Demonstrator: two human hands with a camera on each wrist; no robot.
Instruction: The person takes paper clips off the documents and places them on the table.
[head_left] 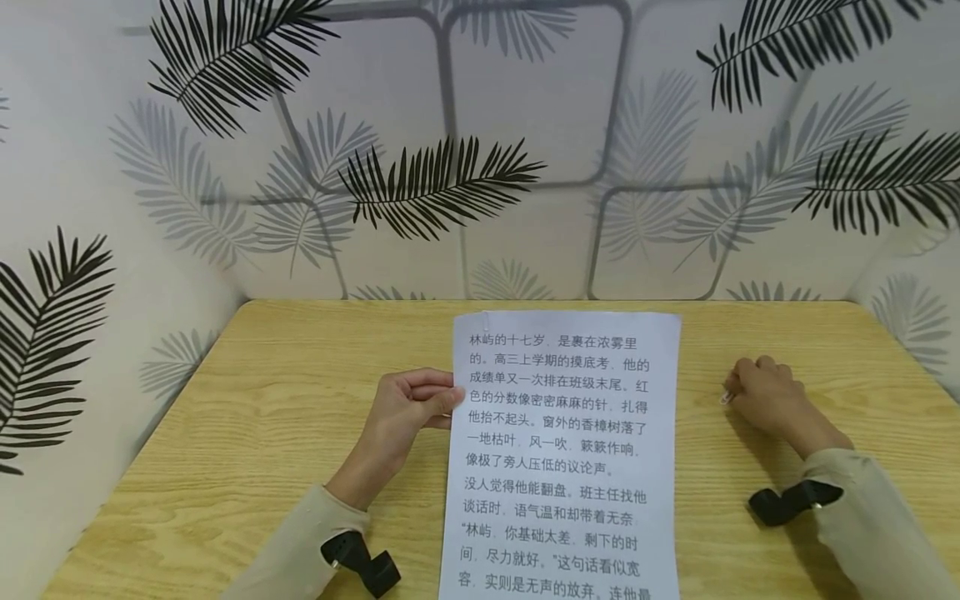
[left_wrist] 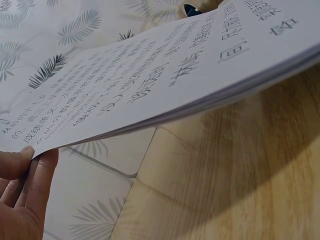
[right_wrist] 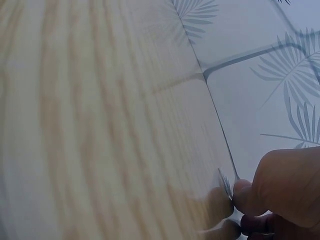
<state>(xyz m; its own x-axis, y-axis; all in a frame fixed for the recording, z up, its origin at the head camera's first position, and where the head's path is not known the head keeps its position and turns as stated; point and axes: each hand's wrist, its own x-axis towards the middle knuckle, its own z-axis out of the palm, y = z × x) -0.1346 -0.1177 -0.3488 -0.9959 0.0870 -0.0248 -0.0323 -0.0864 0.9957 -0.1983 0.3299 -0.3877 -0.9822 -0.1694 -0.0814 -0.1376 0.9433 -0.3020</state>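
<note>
A stack of printed paper sheets (head_left: 562, 467) is held up above the table, its text facing me. My left hand (head_left: 420, 404) pinches its left edge between thumb and fingers; the left wrist view shows the sheets' layered edge (left_wrist: 215, 102) from the side. A paper clip (head_left: 485, 321) sits on the top left corner of the stack. To the right, apart from the paper, my right hand (head_left: 772, 400) pinches a small shiny paper clip (head_left: 725, 398) low over the table. Only a thin part of that clip (right_wrist: 225, 184) shows in the right wrist view.
The wooden table (head_left: 300, 350) ends at a wall covering (head_left: 525, 100) with a leaf pattern, which also stands at the left and right sides. A black wrist camera (head_left: 363, 562) is strapped to the left wrist, another camera (head_left: 795, 502) to the right.
</note>
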